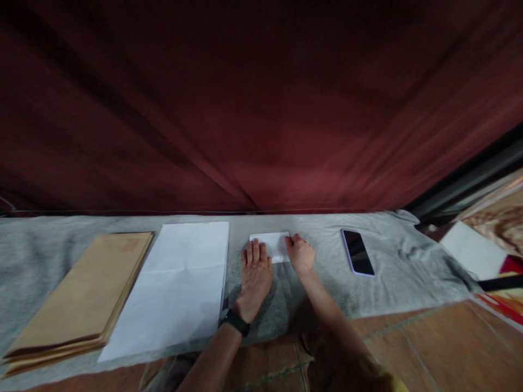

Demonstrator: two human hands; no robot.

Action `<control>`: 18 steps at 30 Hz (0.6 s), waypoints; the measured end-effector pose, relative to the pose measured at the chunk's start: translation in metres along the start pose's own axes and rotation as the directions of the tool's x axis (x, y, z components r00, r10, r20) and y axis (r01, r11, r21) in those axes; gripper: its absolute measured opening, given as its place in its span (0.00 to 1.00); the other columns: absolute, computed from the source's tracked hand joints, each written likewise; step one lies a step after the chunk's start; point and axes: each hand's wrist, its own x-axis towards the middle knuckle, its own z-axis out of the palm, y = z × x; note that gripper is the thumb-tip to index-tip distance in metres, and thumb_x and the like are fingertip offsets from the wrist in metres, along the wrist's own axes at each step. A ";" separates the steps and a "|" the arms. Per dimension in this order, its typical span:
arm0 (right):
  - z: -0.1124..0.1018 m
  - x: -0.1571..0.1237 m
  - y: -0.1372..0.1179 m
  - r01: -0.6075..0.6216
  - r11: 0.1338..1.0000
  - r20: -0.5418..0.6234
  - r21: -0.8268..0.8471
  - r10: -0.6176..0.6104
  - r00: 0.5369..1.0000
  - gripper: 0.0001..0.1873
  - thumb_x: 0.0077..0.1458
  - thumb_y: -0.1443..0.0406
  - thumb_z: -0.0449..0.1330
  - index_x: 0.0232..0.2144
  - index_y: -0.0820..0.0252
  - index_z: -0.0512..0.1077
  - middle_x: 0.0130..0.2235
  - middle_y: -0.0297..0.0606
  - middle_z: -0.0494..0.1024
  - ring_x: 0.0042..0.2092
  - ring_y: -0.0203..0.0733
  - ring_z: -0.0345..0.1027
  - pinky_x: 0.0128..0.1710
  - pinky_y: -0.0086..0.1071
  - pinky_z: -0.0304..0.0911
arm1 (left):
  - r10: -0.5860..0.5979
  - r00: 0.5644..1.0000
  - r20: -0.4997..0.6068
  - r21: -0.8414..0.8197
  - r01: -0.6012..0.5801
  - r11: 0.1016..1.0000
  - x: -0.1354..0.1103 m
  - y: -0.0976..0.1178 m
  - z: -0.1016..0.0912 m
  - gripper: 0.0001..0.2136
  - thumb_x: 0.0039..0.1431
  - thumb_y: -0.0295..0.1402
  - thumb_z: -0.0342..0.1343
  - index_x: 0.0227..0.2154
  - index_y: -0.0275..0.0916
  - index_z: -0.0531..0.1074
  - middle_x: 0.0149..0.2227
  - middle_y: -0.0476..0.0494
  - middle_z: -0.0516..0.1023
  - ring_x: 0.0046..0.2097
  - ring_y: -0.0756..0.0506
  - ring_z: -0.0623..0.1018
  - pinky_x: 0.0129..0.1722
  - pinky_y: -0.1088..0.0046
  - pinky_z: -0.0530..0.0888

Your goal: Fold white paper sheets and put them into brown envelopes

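Observation:
A small folded white sheet of paper (277,246) lies flat on the grey cloth, between my two hands. My left hand (256,272), with a dark watch at the wrist, rests on its left part, fingers stretched out flat. At the paper's right edge is my right hand (301,255), its fingers curled with the thumb on top, pinching that edge. To the left of my left hand lies a stack of large white sheets (183,288), the top one with a crease across its middle.
A pile of brown envelopes (85,288) lies at the far left. On the right is a phone (358,252) in a purple case. The grey cloth (392,272) ends above a tiled floor (441,343). A dark red curtain (261,109) hangs behind.

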 end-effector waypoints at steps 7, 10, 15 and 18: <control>0.002 0.001 0.001 0.020 1.000 -0.008 0.005 -0.020 1.000 0.20 0.71 0.53 0.49 0.45 0.60 0.74 0.39 0.47 0.83 0.43 0.47 0.79 0.40 0.33 0.65 | 0.007 1.000 0.021 0.012 -0.007 1.000 0.002 0.001 -0.006 0.24 0.69 0.30 0.42 0.66 0.33 0.63 0.70 0.31 0.60 0.69 0.33 0.63 0.65 0.48 0.64; 0.003 0.001 0.001 0.027 1.000 -0.018 0.001 -0.027 0.999 0.20 0.72 0.54 0.48 0.46 0.60 0.73 0.40 0.47 0.83 0.42 0.47 0.79 0.40 0.34 0.65 | 0.065 0.998 -0.015 0.023 -0.065 0.998 -0.002 0.002 -0.007 0.24 0.67 0.28 0.43 0.65 0.36 0.64 0.70 0.33 0.60 0.70 0.32 0.61 0.66 0.44 0.61; 0.008 0.003 -0.001 0.042 0.999 -0.059 -0.001 -0.042 0.997 0.20 0.72 0.54 0.48 0.45 0.60 0.73 0.40 0.48 0.83 0.42 0.47 0.79 0.40 0.33 0.65 | 0.218 0.976 -0.004 0.006 -0.218 0.976 -0.014 0.008 -0.001 0.24 0.67 0.27 0.44 0.65 0.40 0.65 0.71 0.39 0.60 0.72 0.35 0.58 0.69 0.46 0.57; 0.010 0.003 -0.001 0.047 0.999 -0.089 -0.021 -0.049 0.995 0.19 0.72 0.54 0.48 0.46 0.60 0.73 0.40 0.48 0.83 0.41 0.48 0.80 0.39 0.33 0.66 | 0.228 0.973 0.031 -0.024 -0.227 0.974 -0.020 0.011 0.005 0.24 0.69 0.34 0.45 0.66 0.40 0.63 0.71 0.40 0.60 0.72 0.37 0.57 0.70 0.49 0.57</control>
